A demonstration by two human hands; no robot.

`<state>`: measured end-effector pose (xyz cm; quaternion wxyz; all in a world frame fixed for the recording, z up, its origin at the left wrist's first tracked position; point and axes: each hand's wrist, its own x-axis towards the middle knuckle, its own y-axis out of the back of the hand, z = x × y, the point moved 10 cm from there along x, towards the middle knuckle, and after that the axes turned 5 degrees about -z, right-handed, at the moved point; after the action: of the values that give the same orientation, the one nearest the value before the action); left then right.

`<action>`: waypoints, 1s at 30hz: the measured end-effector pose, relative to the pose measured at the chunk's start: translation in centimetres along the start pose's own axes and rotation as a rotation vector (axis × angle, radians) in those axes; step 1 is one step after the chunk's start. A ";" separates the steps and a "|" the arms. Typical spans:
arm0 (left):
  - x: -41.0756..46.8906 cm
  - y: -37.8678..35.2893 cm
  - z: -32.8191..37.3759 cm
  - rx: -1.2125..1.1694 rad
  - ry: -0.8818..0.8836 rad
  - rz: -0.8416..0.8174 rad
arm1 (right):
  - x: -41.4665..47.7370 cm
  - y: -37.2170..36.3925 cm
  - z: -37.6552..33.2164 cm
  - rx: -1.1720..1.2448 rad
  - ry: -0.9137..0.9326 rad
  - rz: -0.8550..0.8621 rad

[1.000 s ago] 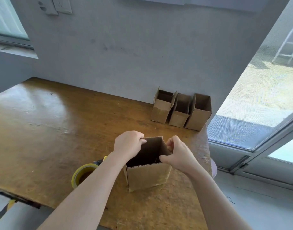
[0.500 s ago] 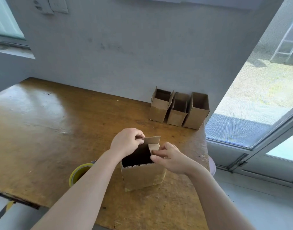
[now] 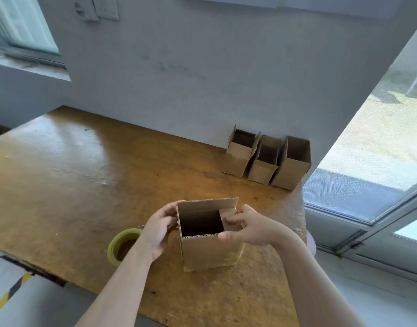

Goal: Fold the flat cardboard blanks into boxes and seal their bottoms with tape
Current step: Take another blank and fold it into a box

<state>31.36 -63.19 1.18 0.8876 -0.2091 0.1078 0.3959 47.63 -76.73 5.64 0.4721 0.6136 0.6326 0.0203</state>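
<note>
A small brown cardboard box (image 3: 209, 251) stands upright and open-topped on the wooden table (image 3: 73, 185), near its front right corner. My left hand (image 3: 159, 228) grips the box's left wall, fingers curled over the far top corner. My right hand (image 3: 248, 226) pinches the right top flap, which is bent inward over the opening. The far flap stands upright. A roll of yellow tape (image 3: 122, 245) lies on the table just left of my left wrist, partly hidden by my forearm.
Three folded open-topped boxes (image 3: 267, 161) stand in a row against the grey wall at the table's back right corner. The table's right edge drops to a floor beside a glass door (image 3: 367, 185). A black-and-yellow striped edge (image 3: 11, 291) lies below the table's front.
My left hand slid from the top rim down onto the box's left side. The far flap has come upright, and my right hand keeps hold of the right flap.
</note>
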 end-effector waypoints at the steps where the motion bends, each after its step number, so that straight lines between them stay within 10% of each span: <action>1: -0.2 -0.2 -0.4 -0.057 0.007 -0.026 | 0.0 0.0 0.0 0.014 0.002 0.000; 23: 0.4 0.2 -2.3 -0.072 0.123 -0.104 | 0.4 0.5 -1.2 -0.037 0.105 -0.023; 30: -1.8 0.1 4.2 0.675 -0.432 0.231 | 0.2 0.4 -1.8 -0.049 0.124 0.005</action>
<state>30.21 -62.44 5.50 0.8583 0.1952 0.0655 0.4700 46.89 -75.46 6.73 0.4471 0.6009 0.6583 0.0749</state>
